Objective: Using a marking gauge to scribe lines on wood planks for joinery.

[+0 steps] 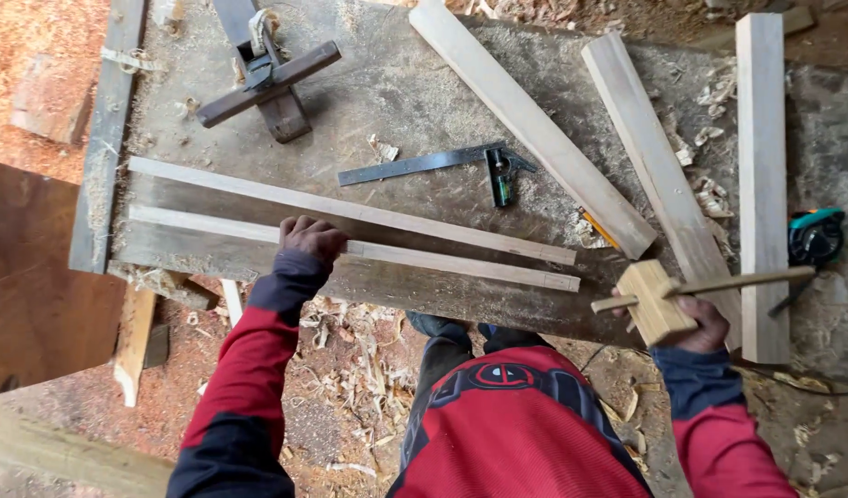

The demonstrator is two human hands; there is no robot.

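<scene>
Red-and-navy sleeves nearest the lens, reaching from a red top over a dusty tabletop (396,83) strewn with sawdust. Left hand (308,242) pressed down on the near wooden strip (461,263), fingers curled together over its upper edge, pinning it near the left third. Long axis of that strip running left to right, slightly downhill toward the right, parallel to and just beside a second strip (350,208) farther off. Right hand (705,323) clamped on a wooden marking gauge (654,302), block uppermost, stem poking right across an upright board (763,175). Gauge block just off the near strip's right end, level with it, so right hand nearer that end, left hand well along toward the other. Beyond: metal combination square (442,164), two angled boards (530,120), dark wooden clamp (267,78), teal power tool (816,235) at the edge. Shavings on the floor (359,360) below.
</scene>
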